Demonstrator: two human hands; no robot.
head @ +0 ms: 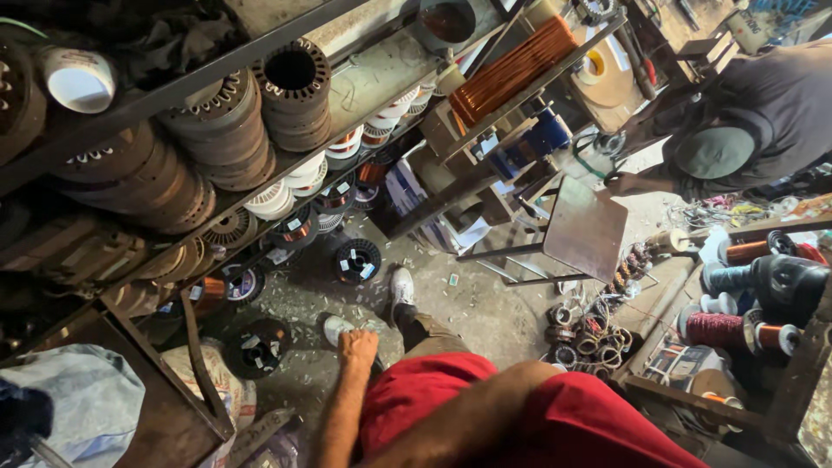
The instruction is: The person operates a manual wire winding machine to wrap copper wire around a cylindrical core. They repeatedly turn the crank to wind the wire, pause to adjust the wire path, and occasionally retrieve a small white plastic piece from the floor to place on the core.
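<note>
My left hand [357,347] hangs at my side, curled into a fist, and nothing shows in it. It sits above my white shoes [400,286] on the littered concrete floor, close to a black wire spool [256,347]. My right forearm [511,386] crosses my red shirt [451,399]; the right hand itself is out of view. Metal shelves [208,91] on my left carry stacked motor stator cores [295,91] and white spools [305,173].
Another person in a dark shirt and grey cap [718,152] bends over at the upper right. A metal stool [586,230] stands mid-floor. A copper wire coil [511,69] lies on a rack. Wire spools [737,331] and small windings [589,334] crowd the right.
</note>
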